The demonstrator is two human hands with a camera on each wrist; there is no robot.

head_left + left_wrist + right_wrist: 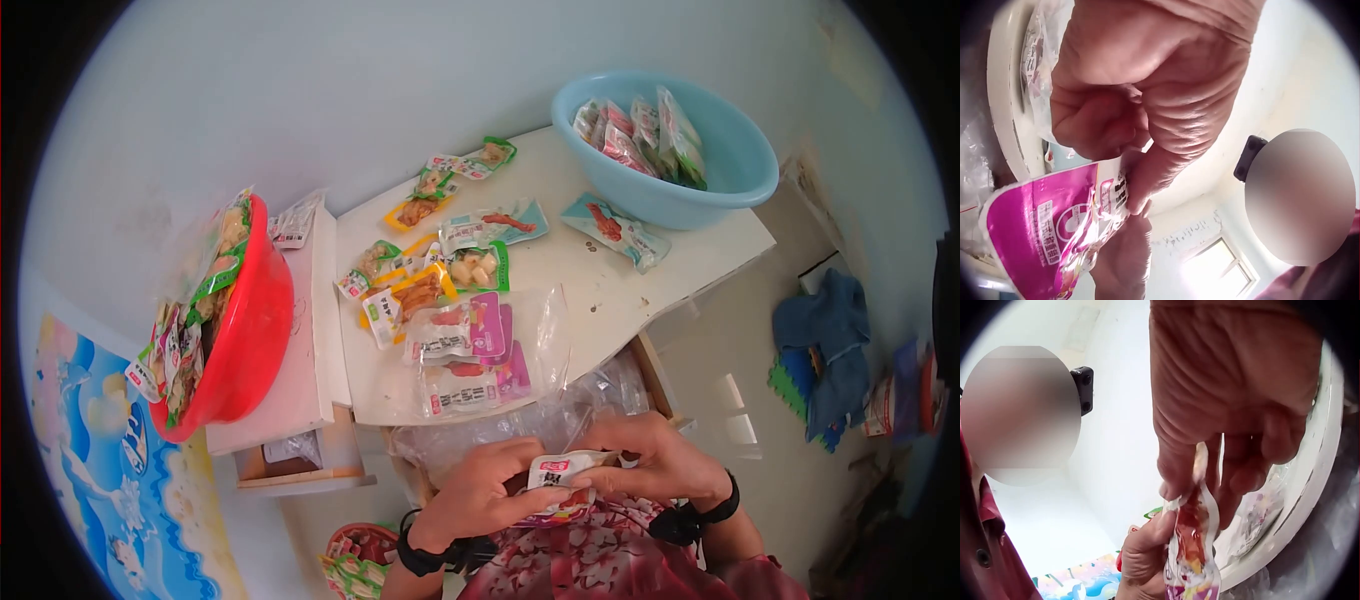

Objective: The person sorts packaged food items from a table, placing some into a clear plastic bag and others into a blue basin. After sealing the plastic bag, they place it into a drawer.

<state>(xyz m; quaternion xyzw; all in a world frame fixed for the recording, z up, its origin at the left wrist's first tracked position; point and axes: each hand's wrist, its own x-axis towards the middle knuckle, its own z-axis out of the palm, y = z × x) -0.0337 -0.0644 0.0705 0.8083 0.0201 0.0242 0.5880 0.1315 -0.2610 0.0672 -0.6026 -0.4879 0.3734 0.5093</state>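
Close to the body, beyond the table's front edge, both hands hold one snack packet [560, 468]. Its white end with dark lettering points up in the head view. My left hand [490, 488] pinches it between thumb and fingers. In the left wrist view, the packet [1041, 228] shows a shiny purple back with a white panel. My right hand [645, 462] pinches the other side near its upper edge. Seen from the right wrist, the packet [1192, 540] has a clear front with reddish-brown food inside. Similar purple-and-white packets [462, 385] lie in a clear bag on the table.
A white table [600, 320] bears several yellow, green and blue packets. At its back right stands a blue basin [730, 160] with packets inside. A red basin [255, 340] heaped with packets is at left. An open drawer [655, 375] below holds clear plastic.
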